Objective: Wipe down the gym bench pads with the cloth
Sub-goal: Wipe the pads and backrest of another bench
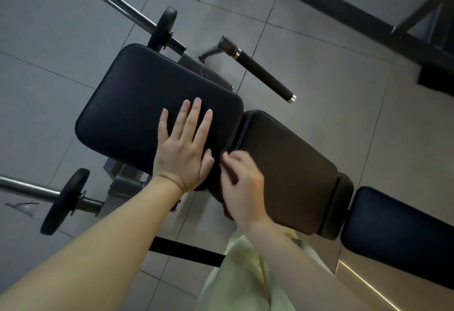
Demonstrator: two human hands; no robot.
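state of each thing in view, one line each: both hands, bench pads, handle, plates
left hand: flat, fingers straight, pressing on the seat pad
right hand: fingers curled at the gap between pads; what it grips, cannot tell
seat pad: dark, bare
middle pad: brownish top; bare or covered, cannot tell
end pad: dark, untouched
handle: untouched
plates: on their bars

Seat pad (147,104), centre left: dark upholstery, looked matt and finely grained.
Middle pad (290,170): brownish upholstery, looked matt and smooth.
Handle grip (265,74), upper centre: black, matt; end caps were bright metal.
Weight peg (118,3), upper left: bare metal, showed a dull sheen.
Floor tiles (49,40): grey, smooth, reflected light.
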